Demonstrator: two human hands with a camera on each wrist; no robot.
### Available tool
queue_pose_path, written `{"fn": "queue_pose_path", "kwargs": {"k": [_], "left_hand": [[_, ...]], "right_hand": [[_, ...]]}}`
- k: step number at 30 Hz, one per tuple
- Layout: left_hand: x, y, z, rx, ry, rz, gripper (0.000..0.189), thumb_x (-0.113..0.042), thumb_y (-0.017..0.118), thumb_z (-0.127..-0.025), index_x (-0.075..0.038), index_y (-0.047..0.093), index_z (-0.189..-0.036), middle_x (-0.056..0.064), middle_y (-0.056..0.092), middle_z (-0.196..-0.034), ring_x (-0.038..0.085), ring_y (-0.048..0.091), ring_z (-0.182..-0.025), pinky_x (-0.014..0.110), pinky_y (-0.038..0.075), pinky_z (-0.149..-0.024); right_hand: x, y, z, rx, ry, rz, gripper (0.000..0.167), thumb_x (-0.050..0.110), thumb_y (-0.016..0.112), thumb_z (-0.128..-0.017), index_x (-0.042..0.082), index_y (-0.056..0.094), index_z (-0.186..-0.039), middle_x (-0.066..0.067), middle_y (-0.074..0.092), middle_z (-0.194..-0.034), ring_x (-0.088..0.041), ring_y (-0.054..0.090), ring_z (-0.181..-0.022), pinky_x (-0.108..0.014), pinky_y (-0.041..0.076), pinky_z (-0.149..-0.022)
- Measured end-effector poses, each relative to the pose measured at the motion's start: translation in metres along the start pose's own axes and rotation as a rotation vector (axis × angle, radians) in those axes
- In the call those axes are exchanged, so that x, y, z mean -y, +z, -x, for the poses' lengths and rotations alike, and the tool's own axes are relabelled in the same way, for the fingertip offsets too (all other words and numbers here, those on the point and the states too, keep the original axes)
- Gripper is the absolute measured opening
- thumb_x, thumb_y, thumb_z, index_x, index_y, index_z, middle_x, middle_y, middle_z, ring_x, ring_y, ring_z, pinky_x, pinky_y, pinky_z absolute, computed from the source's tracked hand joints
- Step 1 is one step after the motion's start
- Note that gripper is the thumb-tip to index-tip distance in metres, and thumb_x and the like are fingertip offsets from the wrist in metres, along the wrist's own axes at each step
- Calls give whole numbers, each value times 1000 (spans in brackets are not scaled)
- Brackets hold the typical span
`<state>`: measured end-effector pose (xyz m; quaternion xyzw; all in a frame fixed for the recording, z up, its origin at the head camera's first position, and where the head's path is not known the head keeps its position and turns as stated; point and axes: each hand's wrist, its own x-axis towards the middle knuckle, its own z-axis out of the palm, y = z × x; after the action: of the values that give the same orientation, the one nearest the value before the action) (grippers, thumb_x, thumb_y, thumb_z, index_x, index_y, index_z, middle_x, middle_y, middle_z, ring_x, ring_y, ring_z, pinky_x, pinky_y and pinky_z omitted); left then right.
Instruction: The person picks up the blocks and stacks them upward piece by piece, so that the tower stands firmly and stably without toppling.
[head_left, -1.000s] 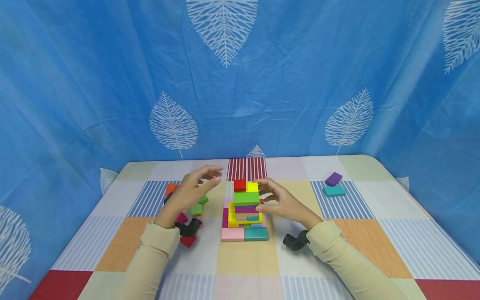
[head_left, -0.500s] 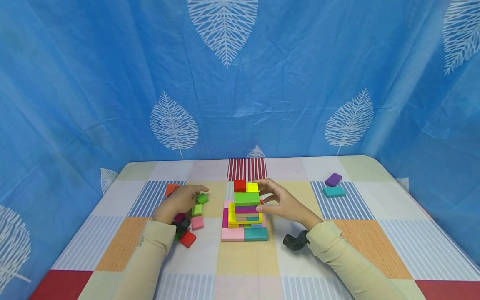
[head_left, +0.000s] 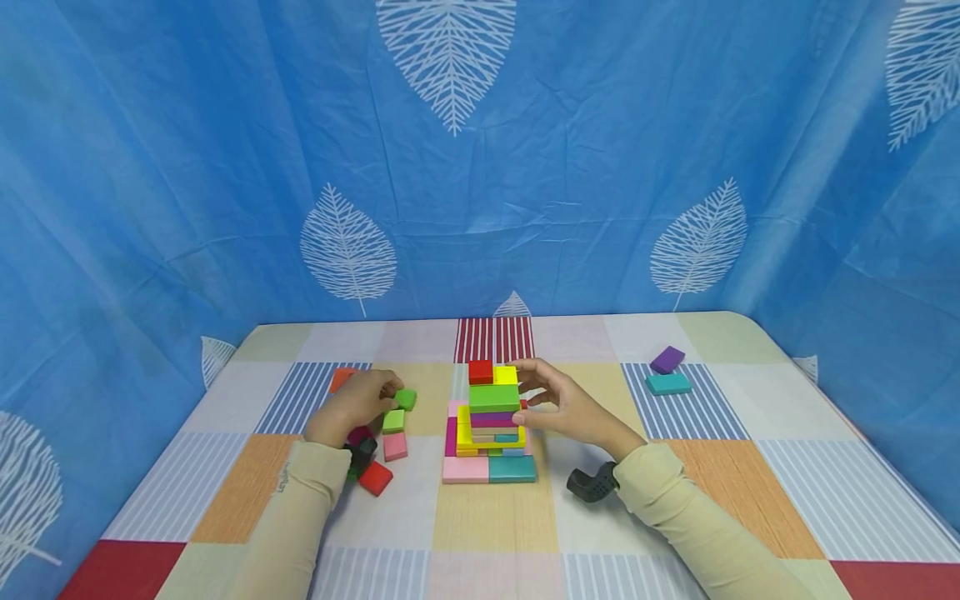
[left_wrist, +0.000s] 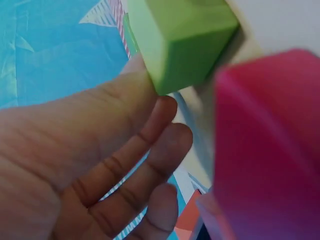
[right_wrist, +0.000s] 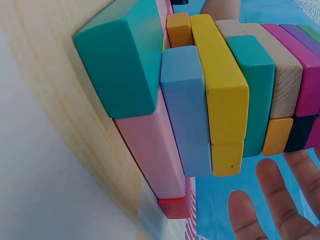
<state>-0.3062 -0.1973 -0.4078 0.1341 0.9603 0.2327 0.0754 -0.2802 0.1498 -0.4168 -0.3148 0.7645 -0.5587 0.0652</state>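
Note:
A stepped tower of coloured wooden blocks (head_left: 493, 398) stands mid-table, topped by a red block (head_left: 481, 372) and a yellow block (head_left: 506, 375). My right hand (head_left: 558, 400) rests at its right side, thumb by the purple layer. In the right wrist view, relaxed fingers (right_wrist: 280, 195) lie close to the tower's far side. Left of the tower, my left hand (head_left: 356, 404) pinches a small green block (head_left: 406, 399) at its left edge; the index fingertip is hidden in the left wrist view. A light green block (left_wrist: 185, 45) sits in front of the thumb there.
A pink block (head_left: 395, 447), a red block (head_left: 376, 478) and an orange block (head_left: 341, 379) lie around my left hand. Far right on the checked cloth are a purple block (head_left: 667, 360) and a teal block (head_left: 669, 383). A blue leaf-print curtain (head_left: 562, 183) surrounds the table.
My left hand has come down from beside the tower's top to the loose blocks on the left, its fingers closing at the small green block. The right hand stays at the tower.

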Motion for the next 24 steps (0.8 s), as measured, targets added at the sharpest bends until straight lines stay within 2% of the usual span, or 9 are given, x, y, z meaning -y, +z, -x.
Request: {"fn": "queue_pose_path", "kwargs": {"k": [2,6,8,10,12,14,19,24], "left_hand": [[1,0,0,-7,-10,-16,25,-1,75,-99,8,72,-122,17,73,-108,31,67,-98,49,60,-97],[1,0,-2,-2,-65,-8,28,-12,77,-101,9,72,-120,12,68,-93,25,62,-83,39,59,-79],[-1,-1,-3,-12,-93,0,32,-17,77,-101,9,71,-120,11,65,-90,24,60,-80,35,55,-73],[-3,-4,-3,-43,-95,2,34,-19,76,-101,9,70,-120,13,65,-92,25,61,-81,35,55,-72],[-7,-7,-2,-98,-62,4,34,-18,75,-99,8,70,-120,14,69,-98,27,63,-86,38,59,-77],[-11,-11,-1,-159,6,26,33,-17,74,-97,7,71,-120,15,72,-101,28,66,-90,43,62,-82],[-26,-19,4,-282,180,185,29,-16,75,-96,3,73,-117,11,76,-99,28,71,-93,49,62,-88],[-47,-22,8,-370,287,300,27,-13,76,-97,0,73,-120,10,76,-102,30,73,-97,55,61,-96]], "right_hand": [[0,0,0,-1,1,1,69,13,79,-95,-4,47,-154,-22,62,-141,-39,61,-126,-40,57,-103],[-1,0,0,-2,-4,0,69,15,80,-95,-4,47,-154,-21,62,-141,-38,61,-126,-46,57,-103],[-1,-1,1,-1,-6,-1,70,15,80,-96,-4,47,-154,-21,62,-141,-38,61,-126,-49,57,-103],[-1,-1,0,-1,-6,-2,70,16,80,-95,-4,47,-154,-21,62,-141,-38,61,-126,-51,57,-103],[0,0,0,-1,-1,-4,69,15,80,-95,-4,48,-154,-21,62,-141,-38,61,-126,-53,56,-104],[1,0,0,0,2,-5,69,15,79,-95,-4,48,-154,-21,62,-141,-38,61,-126,-54,56,-104],[-1,-1,0,2,-3,-7,68,15,79,-95,-4,48,-153,-21,62,-140,-36,61,-125,-55,56,-104],[-2,0,0,2,-12,-11,68,14,79,-96,-6,48,-153,-21,62,-139,-34,61,-124,-57,56,-104]]}}
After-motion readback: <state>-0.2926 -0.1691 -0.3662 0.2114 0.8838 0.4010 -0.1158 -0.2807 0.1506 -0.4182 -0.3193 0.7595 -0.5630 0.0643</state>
